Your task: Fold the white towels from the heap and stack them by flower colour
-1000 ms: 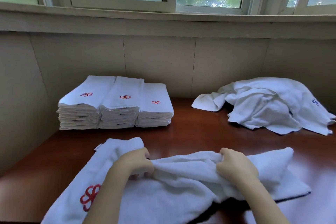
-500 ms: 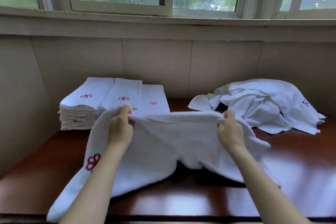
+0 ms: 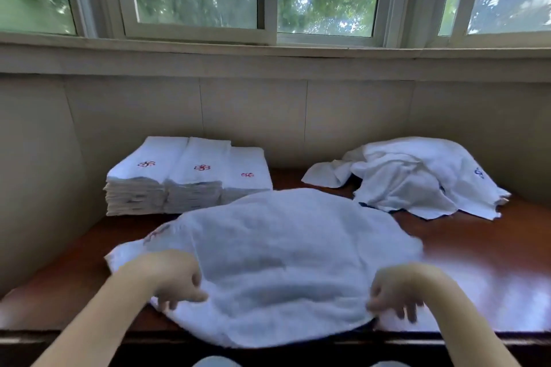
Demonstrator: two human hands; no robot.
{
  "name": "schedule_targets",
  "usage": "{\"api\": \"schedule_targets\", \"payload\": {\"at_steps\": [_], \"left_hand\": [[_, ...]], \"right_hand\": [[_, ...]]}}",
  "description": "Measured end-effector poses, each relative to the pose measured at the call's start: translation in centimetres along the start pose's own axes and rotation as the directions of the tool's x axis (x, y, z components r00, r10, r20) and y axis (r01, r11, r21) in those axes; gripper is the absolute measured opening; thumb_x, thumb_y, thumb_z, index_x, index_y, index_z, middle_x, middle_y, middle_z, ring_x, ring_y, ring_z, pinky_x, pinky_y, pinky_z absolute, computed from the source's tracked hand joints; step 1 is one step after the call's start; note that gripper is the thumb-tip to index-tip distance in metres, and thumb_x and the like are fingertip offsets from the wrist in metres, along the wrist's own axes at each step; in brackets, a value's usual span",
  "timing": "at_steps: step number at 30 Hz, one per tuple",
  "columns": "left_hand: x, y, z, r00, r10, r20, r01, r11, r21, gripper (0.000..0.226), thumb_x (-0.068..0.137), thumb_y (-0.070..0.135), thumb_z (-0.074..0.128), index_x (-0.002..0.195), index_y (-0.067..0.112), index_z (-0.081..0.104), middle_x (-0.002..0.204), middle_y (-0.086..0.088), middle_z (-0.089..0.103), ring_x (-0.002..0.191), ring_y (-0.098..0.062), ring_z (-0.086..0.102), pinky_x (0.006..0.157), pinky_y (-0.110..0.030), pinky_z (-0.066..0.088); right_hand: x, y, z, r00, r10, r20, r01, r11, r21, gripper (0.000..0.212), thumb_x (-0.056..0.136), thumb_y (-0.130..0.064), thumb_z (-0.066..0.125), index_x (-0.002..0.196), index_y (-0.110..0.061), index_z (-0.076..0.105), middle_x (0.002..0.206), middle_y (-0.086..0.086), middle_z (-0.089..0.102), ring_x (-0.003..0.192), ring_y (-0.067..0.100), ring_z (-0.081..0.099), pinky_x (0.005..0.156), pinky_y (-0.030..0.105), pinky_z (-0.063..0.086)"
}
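A white towel (image 3: 277,250) billows over the near part of the wooden table (image 3: 492,262), blurred by motion, its near hem hanging past the front edge. A red flower (image 3: 156,232) shows faintly on its left side. My left hand (image 3: 176,283) pinches the hem at the left and my right hand (image 3: 396,292) pinches it at the right. Three stacks of folded towels with red flowers (image 3: 190,179) stand at the back left. The heap of unfolded towels (image 3: 417,179) lies at the back right, with a blue flower (image 3: 479,173) visible on it.
A beige wall (image 3: 253,116) closes the table at the back and on both sides, below a window sill. The table's dark front edge (image 3: 89,337) runs just under my forearms.
Both hands lifted the towel off the table, then swung it down and toward me. It now spreads out over the near table, with the hem at the front edge.
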State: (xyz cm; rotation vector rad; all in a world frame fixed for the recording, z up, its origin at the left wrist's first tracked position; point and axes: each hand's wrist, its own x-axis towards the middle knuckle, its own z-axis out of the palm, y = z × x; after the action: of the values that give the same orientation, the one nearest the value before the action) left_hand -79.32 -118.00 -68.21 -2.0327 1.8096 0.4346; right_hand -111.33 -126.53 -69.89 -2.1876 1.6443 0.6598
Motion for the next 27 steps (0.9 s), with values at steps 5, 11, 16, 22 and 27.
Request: {"api": "schedule_targets", "payload": {"at_steps": [5,11,16,22,27], "left_hand": [[4.2,0.7,2.2,0.897,0.074,-0.435,-0.166,0.97,-0.176,0.032,0.1,0.037,0.038,0.129,0.028,0.051,0.133,0.007,0.05,0.122,-0.015,0.047,0.098,-0.03,0.037],[6.5,-1.8,7.2,0.947,-0.158,-0.281,0.1,0.972,-0.212,0.043,0.099,0.046,0.03,0.141,0.041,0.031,0.146,0.001,0.031,0.133,-0.028,0.029,0.106,-0.043,0.032],[5.6,-4.8,8.0,0.898,-0.376,-0.23,0.319,0.915,-0.248,0.048,0.092,0.034,0.035,0.14,0.036,0.029,0.151,-0.004,0.019,0.134,-0.031,0.022,0.1,-0.044,0.034],[4.8,-6.5,5.9,0.802,-0.582,-0.135,0.591,0.806,0.038,0.047,0.087,0.025,0.053,0.134,0.027,0.049,0.139,0.007,0.046,0.128,-0.018,0.044,0.083,-0.027,0.042],[7.7,-4.8,4.5,0.86,-0.305,-0.408,0.331,0.943,-0.007,0.036,0.094,0.019,0.041,0.129,0.022,0.049,0.132,-0.003,0.046,0.123,-0.024,0.045,0.096,-0.037,0.043]], "right_hand": [[2.3,-2.5,0.2,0.917,-0.075,-0.392,0.109,0.992,0.066,0.038,0.101,-0.037,0.036,0.128,-0.018,0.055,0.124,0.004,0.059,0.108,0.021,0.058,0.086,0.029,0.043],[7.1,-1.6,4.7,0.912,0.08,-0.403,-0.003,0.982,0.189,0.049,0.099,-0.05,0.023,0.145,-0.032,0.026,0.155,0.002,0.022,0.14,0.028,0.023,0.112,0.044,0.023],[7.4,-1.0,4.2,0.897,0.388,-0.209,-0.323,0.902,0.287,0.073,0.088,-0.072,0.018,0.15,-0.033,0.018,0.155,0.011,0.022,0.139,0.039,0.024,0.106,0.06,0.027],[6.5,-0.6,0.9,0.944,0.305,-0.127,-0.316,0.946,-0.073,0.066,0.095,-0.059,0.023,0.145,-0.017,0.036,0.146,0.005,0.043,0.13,0.028,0.046,0.112,0.054,0.026],[7.8,-4.8,0.8,0.891,0.126,-0.435,-0.169,0.984,-0.061,0.04,0.099,-0.046,0.03,0.124,-0.023,0.051,0.131,0.001,0.053,0.121,0.025,0.05,0.109,0.053,0.023]]}}
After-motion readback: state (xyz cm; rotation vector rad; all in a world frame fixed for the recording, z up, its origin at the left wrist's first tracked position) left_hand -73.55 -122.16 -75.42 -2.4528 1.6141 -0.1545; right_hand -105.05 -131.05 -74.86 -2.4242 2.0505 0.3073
